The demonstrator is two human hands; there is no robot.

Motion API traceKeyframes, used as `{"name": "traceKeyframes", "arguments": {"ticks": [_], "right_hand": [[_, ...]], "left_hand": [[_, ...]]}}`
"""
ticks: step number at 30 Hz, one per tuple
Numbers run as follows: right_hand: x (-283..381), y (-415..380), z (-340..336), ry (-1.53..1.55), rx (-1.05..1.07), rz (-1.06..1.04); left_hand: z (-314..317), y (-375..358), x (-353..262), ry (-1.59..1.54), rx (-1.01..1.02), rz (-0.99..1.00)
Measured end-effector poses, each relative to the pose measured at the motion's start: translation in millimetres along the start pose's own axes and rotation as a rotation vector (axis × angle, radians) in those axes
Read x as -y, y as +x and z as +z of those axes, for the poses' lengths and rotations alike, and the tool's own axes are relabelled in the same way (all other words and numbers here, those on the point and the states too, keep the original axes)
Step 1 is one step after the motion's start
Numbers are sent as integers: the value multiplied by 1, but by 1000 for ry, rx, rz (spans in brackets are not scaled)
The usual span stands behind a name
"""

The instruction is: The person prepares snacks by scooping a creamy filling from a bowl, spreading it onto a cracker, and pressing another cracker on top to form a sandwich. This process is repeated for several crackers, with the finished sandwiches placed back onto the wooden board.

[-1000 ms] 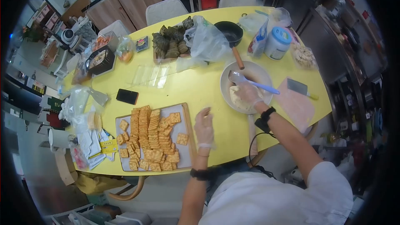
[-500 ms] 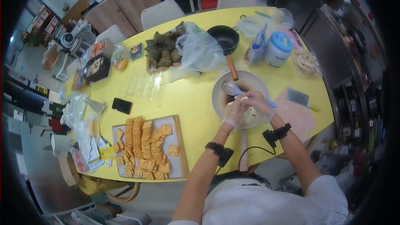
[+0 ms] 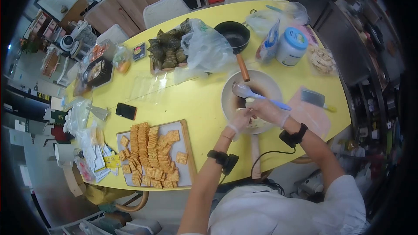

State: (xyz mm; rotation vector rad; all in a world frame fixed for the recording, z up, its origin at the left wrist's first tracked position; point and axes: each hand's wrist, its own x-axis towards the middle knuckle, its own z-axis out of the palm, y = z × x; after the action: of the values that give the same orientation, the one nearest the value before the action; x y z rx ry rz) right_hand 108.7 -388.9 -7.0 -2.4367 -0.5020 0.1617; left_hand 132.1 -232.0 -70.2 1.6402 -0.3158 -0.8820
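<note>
My left hand (image 3: 240, 120) and my right hand (image 3: 266, 111), both in clear plastic gloves, meet over a white frying pan (image 3: 271, 87). Their fingers are closed together on a pale, soft-looking piece of food (image 3: 249, 100), mostly covered by the fingertips. Brown liquid and pale bits lie in the pan, whose pinkish handle points toward me. A blue-handled spoon (image 3: 242, 90) rests across the pan, its handle passing by my right hand.
Left of the pan is a board (image 3: 188, 143) of square crackers (image 3: 152, 152). Behind it stand a dark saucepan (image 3: 233, 37), a blue-lidded tub (image 3: 292, 47) and leaf-wrapped bundles (image 3: 167, 47). A cleaver (image 3: 312, 97) lies on a pink mat (image 3: 311, 119) at right; a phone (image 3: 126, 111) at left.
My hands stay together over the pan, with the left one slightly lower and further left. The pale piece now shows above the fingers. The whole view has shifted a little.
</note>
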Motion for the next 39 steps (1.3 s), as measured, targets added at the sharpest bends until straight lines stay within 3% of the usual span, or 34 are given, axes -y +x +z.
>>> {"name": "traceKeyframes", "arguments": {"ticks": [2, 5, 7, 9, 10, 11, 13, 16, 17, 19, 20, 21, 22, 24, 26, 29, 32, 35, 38, 39], "right_hand": [[-3, 0, 1, -191, 122, 1], [19, -10, -20, 132, 29, 263], [25, -20, -37, 820, 108, 533], [45, -37, -56, 1082, -14, 628], [18, -64, -52, 1524, -128, 475], [-2, -84, -47, 1959, -247, 305], [58, -78, -77, 1790, -952, 537], [43, -75, -89, 1880, -252, 2], [26, -73, -72, 1858, -242, 73], [11, -77, -36, 1775, -270, 229], [10, -81, -19, 1709, -311, 312], [1, -82, -2, 1790, -304, 378], [-12, -84, 15, 1871, -299, 444], [-23, -80, 45, 2003, -269, 496], [-21, -80, 70, 2104, -219, 484], [22, -60, 84, 1914, -38, 419], [110, -37, 75, 1570, -2, 402], [152, -25, 76, 1569, 23, 471], [192, -24, 64, 1375, 0, 496], [200, -23, 66, 1297, -17, 461]], "left_hand": [[-3, -5, -10, -2, 21, -59], [0, 14, 22, 540, -32, 278], [12, 20, 37, 413, -179, 274], [16, 16, 35, 363, -324, 341], [16, 11, 25, 375, -390, 408], [17, 11, 24, 224, -401, 342], [18, 7, 16, 195, -473, 344], [15, -29, -30, 575, -525, 374], [7, -49, -55, 688, -486, 290], [-16, -85, -68, 679, -452, 135], [-32, -109, -60, 564, -509, 148], [-47, -132, -43, 451, -561, 162], [-59, -148, -1, 509, -794, 280], [-80, -193, 75, 388, -1007, 291], [-92, -232, 104, 785, -1038, -75], [-91, -245, 137, 969, -1115, -67], [-99, -246, 133, 968, -971, -317], [-110, -248, 134, 774, -914, -197], [-111, -237, 127, 344, -920, -85], [-104, -231, 121, 19, -790, -20]]}}
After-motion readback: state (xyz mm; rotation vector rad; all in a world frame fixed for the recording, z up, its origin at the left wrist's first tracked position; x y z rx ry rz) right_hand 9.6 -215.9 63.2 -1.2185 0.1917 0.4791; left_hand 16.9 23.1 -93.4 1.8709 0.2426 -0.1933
